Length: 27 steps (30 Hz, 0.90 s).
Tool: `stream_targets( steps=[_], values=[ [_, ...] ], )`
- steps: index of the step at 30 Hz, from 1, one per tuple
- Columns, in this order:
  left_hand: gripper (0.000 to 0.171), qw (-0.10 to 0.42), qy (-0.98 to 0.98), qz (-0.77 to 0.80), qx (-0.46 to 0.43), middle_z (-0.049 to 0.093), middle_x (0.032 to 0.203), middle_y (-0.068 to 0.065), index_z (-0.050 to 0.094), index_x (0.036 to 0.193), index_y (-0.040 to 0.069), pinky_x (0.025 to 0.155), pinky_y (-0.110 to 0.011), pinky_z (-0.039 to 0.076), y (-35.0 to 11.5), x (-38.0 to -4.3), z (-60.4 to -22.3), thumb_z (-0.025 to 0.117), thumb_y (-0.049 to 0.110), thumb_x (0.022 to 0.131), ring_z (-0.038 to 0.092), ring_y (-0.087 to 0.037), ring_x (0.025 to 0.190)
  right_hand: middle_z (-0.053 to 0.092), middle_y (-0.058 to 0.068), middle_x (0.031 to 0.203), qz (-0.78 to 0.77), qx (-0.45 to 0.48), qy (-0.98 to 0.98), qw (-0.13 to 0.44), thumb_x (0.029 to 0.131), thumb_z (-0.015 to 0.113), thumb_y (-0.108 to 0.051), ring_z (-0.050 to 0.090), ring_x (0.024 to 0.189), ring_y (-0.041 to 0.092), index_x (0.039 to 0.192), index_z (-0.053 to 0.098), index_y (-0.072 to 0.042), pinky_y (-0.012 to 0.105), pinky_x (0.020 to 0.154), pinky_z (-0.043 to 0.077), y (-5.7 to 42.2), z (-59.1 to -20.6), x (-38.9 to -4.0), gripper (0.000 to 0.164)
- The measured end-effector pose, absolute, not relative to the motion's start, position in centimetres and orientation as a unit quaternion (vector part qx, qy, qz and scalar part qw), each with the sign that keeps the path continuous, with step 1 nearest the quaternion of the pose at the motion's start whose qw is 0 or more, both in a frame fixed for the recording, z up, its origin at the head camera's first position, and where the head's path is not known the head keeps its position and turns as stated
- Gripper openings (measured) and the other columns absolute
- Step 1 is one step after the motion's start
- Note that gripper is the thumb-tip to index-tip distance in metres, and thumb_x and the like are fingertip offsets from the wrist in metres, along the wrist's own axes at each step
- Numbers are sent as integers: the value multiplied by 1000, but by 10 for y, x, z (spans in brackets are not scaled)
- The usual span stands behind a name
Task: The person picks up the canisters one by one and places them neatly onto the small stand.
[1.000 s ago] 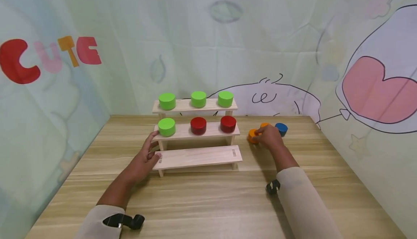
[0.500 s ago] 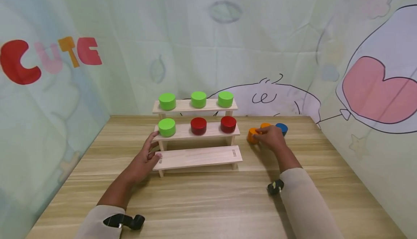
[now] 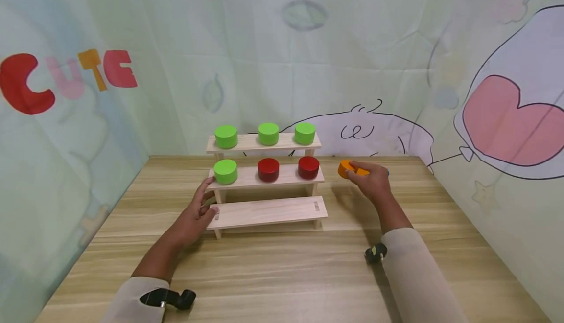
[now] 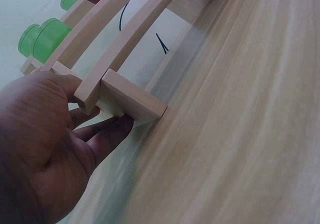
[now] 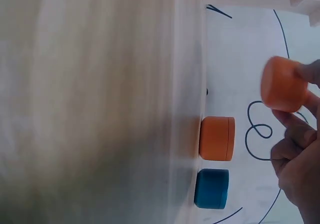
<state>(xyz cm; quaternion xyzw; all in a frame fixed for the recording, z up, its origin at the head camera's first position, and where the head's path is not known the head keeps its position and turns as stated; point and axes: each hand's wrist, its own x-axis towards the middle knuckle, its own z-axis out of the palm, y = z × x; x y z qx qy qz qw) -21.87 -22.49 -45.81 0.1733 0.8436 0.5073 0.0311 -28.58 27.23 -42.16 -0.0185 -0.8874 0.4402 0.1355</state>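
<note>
My right hand (image 3: 374, 182) pinches an orange cylinder block (image 3: 344, 169) between thumb and fingers, held above the table in the right wrist view. A second orange cylinder (image 5: 216, 138) and a blue cylinder (image 5: 211, 189) stand on the table below it; in the head view my hand partly covers both. My left hand (image 3: 192, 219) grips the left end of a three-tier wooden stand (image 3: 269, 213), thumb on the bottom shelf and fingers against the side. Green cylinders (image 3: 268, 134) line the top shelf. The middle shelf bears one green cylinder (image 3: 225, 172) and two red cylinders (image 3: 268, 170).
The stand is on a wood-grain table (image 3: 282, 274), left of the loose cylinders. A printed curtain (image 3: 264, 68) hangs behind and along both sides of the table.
My right hand has lifted the orange cylinder off the table, raising it slightly up and to the right. The left hand and the stand have stayed in place.
</note>
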Motion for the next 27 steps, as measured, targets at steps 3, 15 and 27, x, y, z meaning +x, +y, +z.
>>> stream_targets(
  steps=[3,15,27],
  values=[
    [82,33,845,507,170,24,174,-38,-1,175,32,115,-68,48,-225,-218,-458,50,10,116,43,-60,153,72,26,141,463,-18,-868,180,98,80,-27,72,108,38,136,77,-8,10,69,53,269,-420,-285,43],
    [82,31,843,509,171,25,174,-38,-1,176,31,115,-68,49,-225,-218,-458,51,9,115,44,-60,153,81,20,124,444,12,-820,362,95,85,-18,75,93,32,127,81,-5,6,68,47,245,-404,-277,35],
    [81,25,844,507,173,25,175,-37,1,176,29,116,-68,48,-225,-218,-458,51,9,115,43,-59,154,83,12,113,547,32,-759,352,95,86,-26,35,41,4,131,82,-22,16,44,34,215,-378,-263,36]
  ],
)
